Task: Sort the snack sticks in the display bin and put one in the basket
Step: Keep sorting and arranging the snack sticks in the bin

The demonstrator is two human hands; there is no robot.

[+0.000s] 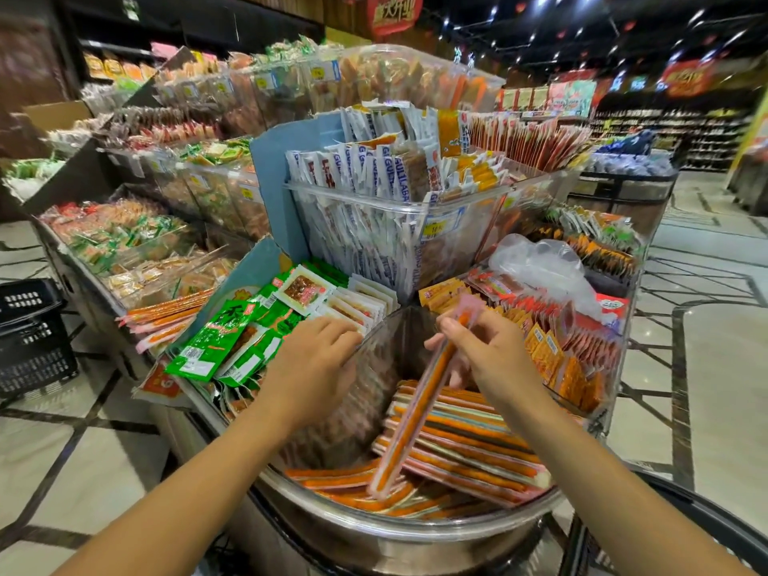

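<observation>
Two bare hands over the display bin (399, 530), a round metal-walled tub at the near end of the snack stand. Right hand (484, 351) above the bin's middle, grip closed on one long orange snack stick (419, 409) in a clear pink-edged wrapper, held near its upper end. Stick tilted, top end poking up past the fingers, lower end hanging down over the near side of the bin and blurred. Left hand (316, 359) at the bin's left rim, palm down, fingers spread flat and resting against the edge, grip loose and holding nothing. Inside the bin, right of the held stick, a stack of snack sticks (465, 438) lying side by side in orange, pink and pale green wrappers; more loose sticks (345, 478) along the bin's near floor, lying crosswise to the stack. Just left of the bin, green packets (216, 342) heaped in a neighbouring tray. Behind the bin, a clear box of white and blue packets (374, 226) standing upright. Right of the bin, orange packets (557, 359) packed on edge. Far left of the bin, on the floor, a black basket (33, 338) well apart from both hands.
</observation>
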